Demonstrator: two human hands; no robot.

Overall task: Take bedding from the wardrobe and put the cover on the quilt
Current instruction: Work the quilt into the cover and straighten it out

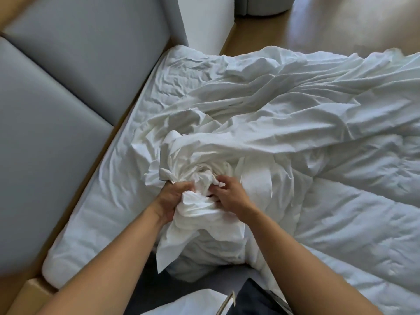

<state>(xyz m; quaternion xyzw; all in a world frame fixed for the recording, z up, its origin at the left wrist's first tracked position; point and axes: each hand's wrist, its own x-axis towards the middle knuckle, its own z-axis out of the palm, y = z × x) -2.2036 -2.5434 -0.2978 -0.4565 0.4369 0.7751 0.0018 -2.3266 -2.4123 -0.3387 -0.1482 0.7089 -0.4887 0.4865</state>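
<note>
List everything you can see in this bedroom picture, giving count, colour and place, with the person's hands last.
headboard panels: two, grey, left
mattress: one, white, beside the headboard panels
cover: one, white, crumpled over the mattress, bunched in both hands
quilt: one, white, on the mattress, lower right
bedside unit: one, white, top centre
floor: one, brown wood, top right
left hand: one, grips the bunched cover
right hand: one, pinches the cover
</note>
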